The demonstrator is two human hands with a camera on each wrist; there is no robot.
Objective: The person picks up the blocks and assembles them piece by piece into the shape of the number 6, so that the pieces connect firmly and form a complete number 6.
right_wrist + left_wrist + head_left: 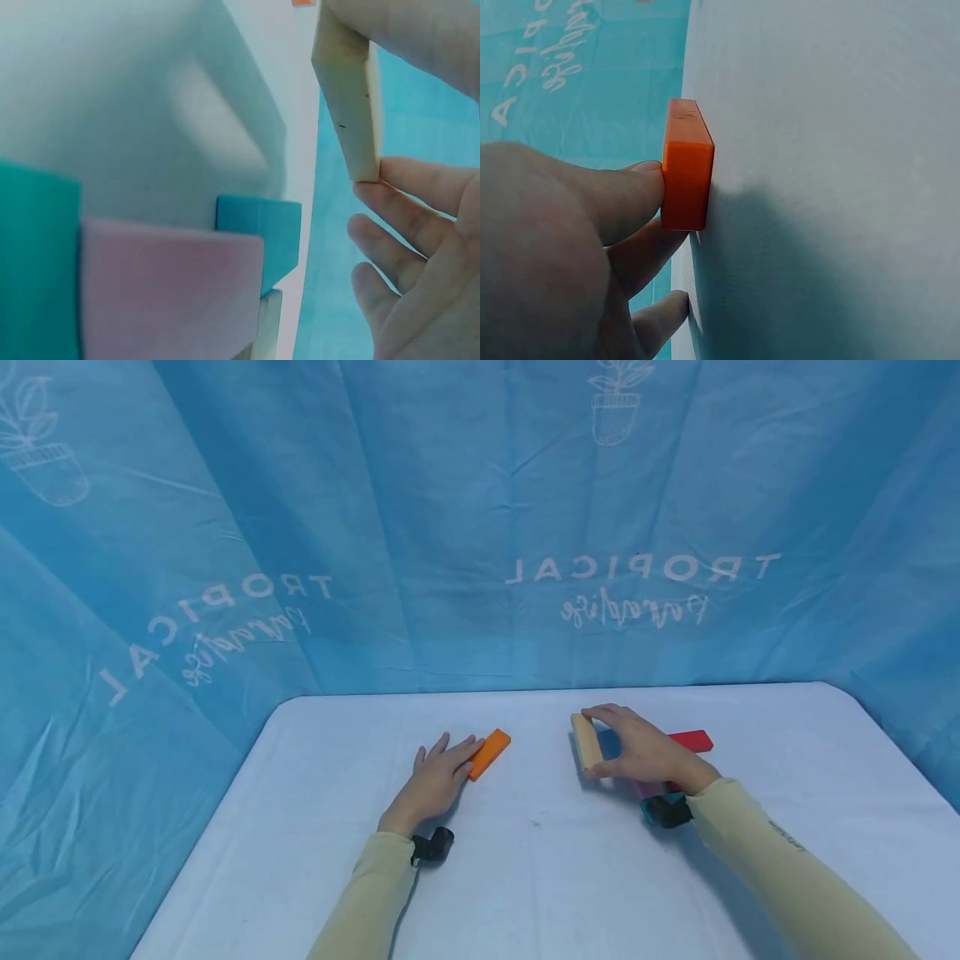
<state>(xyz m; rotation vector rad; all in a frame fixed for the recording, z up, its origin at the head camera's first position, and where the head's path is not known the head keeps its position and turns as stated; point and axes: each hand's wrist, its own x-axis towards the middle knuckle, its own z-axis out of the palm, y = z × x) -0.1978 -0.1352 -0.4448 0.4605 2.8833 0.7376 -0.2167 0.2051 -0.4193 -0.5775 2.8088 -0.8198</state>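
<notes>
My left hand (433, 785) has its fingers spread and nearly straight, with the thumb and a finger touching the near side of an orange block (491, 753) on the white table. In the left wrist view the thumb lies against a face of that block (685, 176). My right hand (641, 747) pinches a pale wooden block (587, 743) by its two ends, thumb at one and fingertips at the other. The wooden block (347, 112) casts a shadow on the table. Behind the right hand sits a blue block (609, 743), partly hidden.
A red block (693, 741) lies right of my right hand. Under that wrist are a pink block (172, 292) and a teal block (37, 262), with another pale piece (266, 322) beside the blue one. A blue curtain (450, 527) hangs behind the white table (525, 893).
</notes>
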